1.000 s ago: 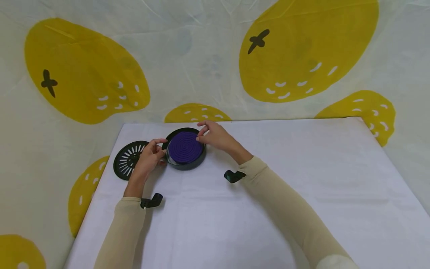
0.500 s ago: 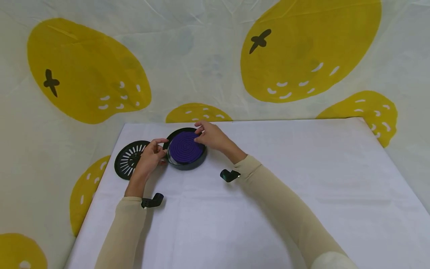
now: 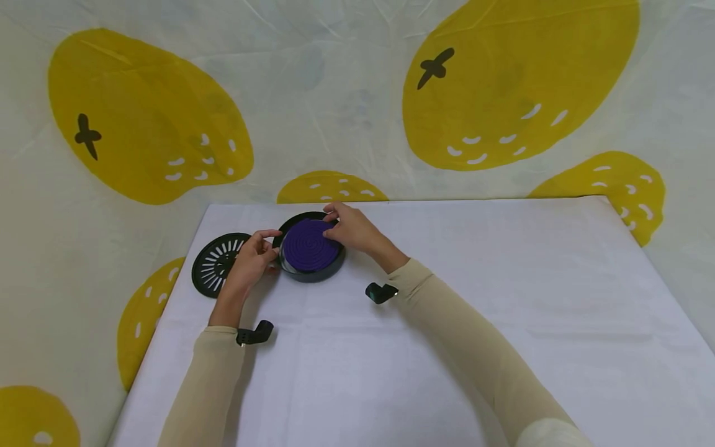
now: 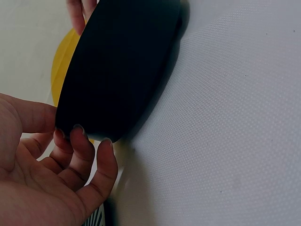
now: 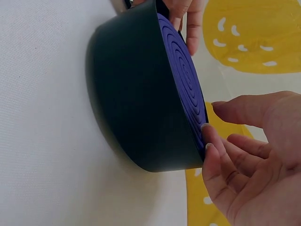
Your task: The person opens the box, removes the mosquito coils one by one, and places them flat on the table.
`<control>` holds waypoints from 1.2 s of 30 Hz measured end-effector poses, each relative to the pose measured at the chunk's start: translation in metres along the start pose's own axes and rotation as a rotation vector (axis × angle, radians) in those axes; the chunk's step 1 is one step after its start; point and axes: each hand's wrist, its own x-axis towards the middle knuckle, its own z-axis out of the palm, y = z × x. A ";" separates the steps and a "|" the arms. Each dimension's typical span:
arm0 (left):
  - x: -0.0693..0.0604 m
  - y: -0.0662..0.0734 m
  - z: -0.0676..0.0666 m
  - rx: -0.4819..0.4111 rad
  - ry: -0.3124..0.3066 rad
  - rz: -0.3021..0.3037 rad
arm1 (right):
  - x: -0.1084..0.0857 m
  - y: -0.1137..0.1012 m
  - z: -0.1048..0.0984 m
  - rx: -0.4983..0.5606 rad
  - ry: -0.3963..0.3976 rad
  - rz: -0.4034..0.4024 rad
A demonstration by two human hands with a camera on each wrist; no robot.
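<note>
In the head view a purple spiral mosquito coil [image 3: 310,247] lies inside a round dark tin [image 3: 308,277] near the table's back left. My left hand [image 3: 252,261] holds the tin's left edge; its fingertips meet the dark wall [image 4: 122,61] in the left wrist view. My right hand [image 3: 354,231] is at the opposite edge. In the right wrist view the coil [image 5: 185,75] sits close to the rim, fingertips [image 5: 207,141] touch that edge, and the thumb is held apart from them. The tin's inner floor is mostly hidden under the coil.
A black slotted round lid [image 3: 209,267] lies flat left of the tin, partly behind my left hand. White cloth covers the table [image 3: 447,347]. Behind it hangs a pale sheet [image 3: 324,93] with yellow fruit prints.
My right hand has shifted slightly left over the coil's edge, its thumb and fingers now a little more apart. My left hand keeps its hold on the tin.
</note>
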 end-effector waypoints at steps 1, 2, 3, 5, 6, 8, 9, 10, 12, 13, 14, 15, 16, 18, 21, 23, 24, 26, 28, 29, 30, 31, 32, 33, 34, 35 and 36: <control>0.000 0.000 0.000 -0.001 0.000 -0.001 | 0.000 0.000 0.000 -0.003 -0.001 0.000; 0.000 0.000 0.000 -0.002 0.000 -0.004 | -0.001 0.000 0.000 -0.003 -0.002 0.000; 0.000 0.000 0.000 -0.001 0.000 -0.006 | -0.001 -0.001 0.000 -0.003 -0.003 0.001; 0.000 0.001 0.000 -0.003 0.000 -0.007 | -0.001 -0.001 0.000 -0.004 -0.002 0.000; -0.001 0.002 0.001 -0.006 -0.001 -0.008 | -0.001 -0.002 0.000 -0.005 -0.001 -0.004; -0.002 0.002 0.000 -0.009 0.000 -0.008 | -0.001 -0.002 0.000 -0.010 0.004 -0.013; -0.002 0.003 0.000 -0.011 0.000 -0.008 | 0.000 -0.002 0.000 -0.010 0.007 -0.017; -0.002 0.003 0.000 -0.013 0.000 -0.007 | 0.000 -0.002 0.000 -0.010 0.011 -0.019; -0.002 0.003 0.000 -0.013 0.002 -0.003 | 0.001 -0.001 0.000 -0.007 0.017 -0.020; -0.002 0.002 0.000 -0.011 0.002 -0.002 | 0.001 0.000 0.001 -0.006 0.021 -0.018; -0.002 0.002 0.000 -0.011 0.002 -0.001 | 0.002 0.000 0.001 0.000 0.024 -0.017; -0.001 0.002 0.000 -0.009 0.002 0.001 | 0.002 0.000 0.001 0.003 0.027 -0.017; -0.001 0.001 0.000 -0.008 0.003 0.001 | 0.002 0.001 0.002 0.005 0.030 -0.018; 0.000 0.001 0.000 -0.008 0.005 0.003 | 0.003 0.001 0.002 0.010 0.037 -0.021; 0.001 -0.001 0.000 -0.013 0.007 0.006 | 0.004 0.001 0.003 0.034 0.040 -0.022; 0.001 -0.002 0.000 -0.019 0.009 0.008 | 0.005 0.002 0.004 0.065 0.041 -0.009; 0.001 -0.002 0.000 -0.022 0.008 0.008 | 0.005 0.002 0.005 0.082 0.041 -0.001; 0.001 -0.003 0.000 -0.024 0.005 0.009 | 0.006 0.001 0.005 0.115 0.041 0.018; 0.001 -0.003 0.000 -0.027 0.003 0.011 | 0.007 0.000 0.005 0.136 0.042 0.030; 0.001 -0.003 0.001 -0.029 0.003 0.012 | 0.006 0.000 0.005 0.145 0.042 0.034; 0.001 -0.003 0.001 -0.029 0.003 0.013 | 0.006 -0.001 0.005 0.149 0.041 0.035; 0.001 -0.002 0.001 -0.030 0.002 0.013 | 0.006 -0.002 0.005 0.154 0.040 0.036; 0.001 -0.002 0.000 -0.030 0.000 0.013 | 0.006 -0.003 0.005 0.156 0.041 0.036; 0.001 -0.002 0.000 -0.030 -0.001 0.011 | 0.005 -0.003 0.005 0.157 0.040 0.036; 0.001 -0.002 0.000 -0.029 -0.002 0.009 | 0.005 -0.004 0.005 0.157 0.040 0.035; 0.001 -0.002 0.000 -0.027 -0.003 0.008 | 0.005 -0.004 0.005 0.156 0.039 0.036; 0.002 -0.001 0.000 -0.025 -0.004 0.006 | 0.004 -0.005 0.005 0.152 0.039 0.034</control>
